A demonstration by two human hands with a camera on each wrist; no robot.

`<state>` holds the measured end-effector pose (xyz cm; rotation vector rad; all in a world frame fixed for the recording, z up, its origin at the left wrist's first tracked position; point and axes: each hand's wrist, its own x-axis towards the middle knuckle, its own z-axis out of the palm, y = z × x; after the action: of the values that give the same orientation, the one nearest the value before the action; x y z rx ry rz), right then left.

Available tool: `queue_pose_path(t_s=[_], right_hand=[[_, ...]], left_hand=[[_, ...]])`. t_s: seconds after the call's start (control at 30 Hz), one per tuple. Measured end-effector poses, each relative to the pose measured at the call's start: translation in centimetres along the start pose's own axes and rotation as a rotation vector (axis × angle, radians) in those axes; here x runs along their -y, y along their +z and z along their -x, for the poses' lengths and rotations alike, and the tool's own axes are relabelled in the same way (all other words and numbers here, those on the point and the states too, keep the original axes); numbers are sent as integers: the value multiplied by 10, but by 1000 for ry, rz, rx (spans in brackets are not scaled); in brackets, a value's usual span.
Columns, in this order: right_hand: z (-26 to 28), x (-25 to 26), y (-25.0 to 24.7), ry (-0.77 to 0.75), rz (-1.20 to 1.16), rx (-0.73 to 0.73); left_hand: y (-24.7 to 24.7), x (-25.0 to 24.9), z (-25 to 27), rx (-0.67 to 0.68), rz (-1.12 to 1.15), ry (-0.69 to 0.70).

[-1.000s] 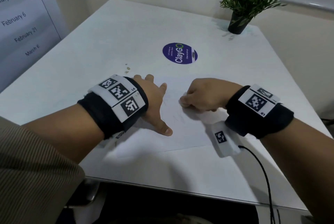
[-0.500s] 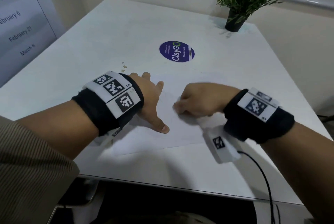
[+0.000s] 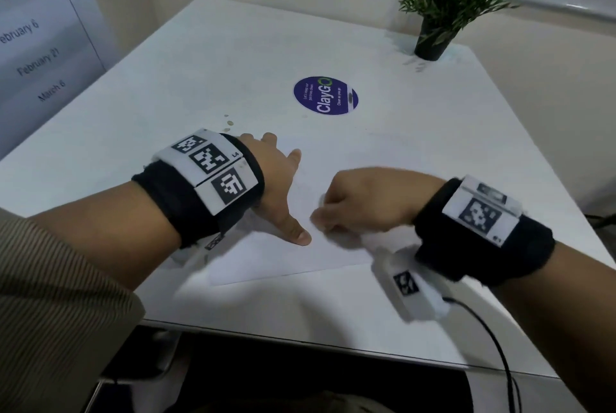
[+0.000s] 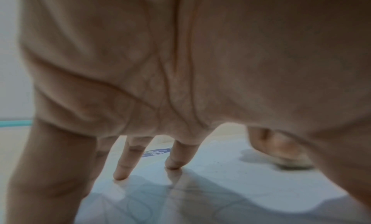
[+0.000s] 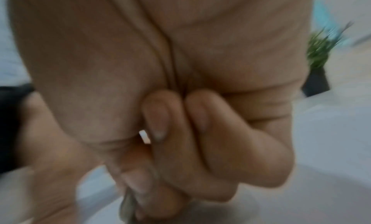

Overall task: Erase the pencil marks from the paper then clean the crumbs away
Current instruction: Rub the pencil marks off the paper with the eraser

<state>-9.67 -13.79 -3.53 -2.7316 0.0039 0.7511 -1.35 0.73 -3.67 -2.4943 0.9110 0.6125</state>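
Note:
A white sheet of paper (image 3: 293, 262) lies on the white table (image 3: 206, 55) near its front edge. My left hand (image 3: 281, 189) rests flat on the sheet's left part, fingers spread and thumb pointing right; its straight fingertips (image 4: 120, 175) touch the paper. My right hand (image 3: 361, 201) is curled into a fist on the middle of the sheet, just right of the left thumb, blurred by motion. It grips a small eraser (image 5: 126, 206) whose grey tip sticks out below the thumb and fingers. Any pencil marks are too faint to make out.
Several small brownish specks (image 3: 228, 124) lie on the table just beyond my left wrist. A round purple sticker (image 3: 325, 96) sits mid-table and a potted plant (image 3: 440, 12) stands at the far right corner. A black cable (image 3: 493, 339) hangs from my right wrist over the front edge.
My right fist has slid left and toward me across the paper, ending closer to the left thumb. The left hand has stayed flat on the sheet.

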Motion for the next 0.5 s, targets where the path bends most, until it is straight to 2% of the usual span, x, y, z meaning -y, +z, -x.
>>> queue_pose_path(t_s=[0.1,0.23,0.33,0.5], right_hand=[[-1,-7,-10,61,23,-57],[2,2,3,-16,36,24],[2,-13,-12,83,18,-45],[4,-3,2,-19,15,34]], left_hand=[[0,1,2,6,-1,-9],[-2,0,0,10,-9,-5],[-1,0,2,10,-5,-8],[-2,0,2,17,-2,-18]])
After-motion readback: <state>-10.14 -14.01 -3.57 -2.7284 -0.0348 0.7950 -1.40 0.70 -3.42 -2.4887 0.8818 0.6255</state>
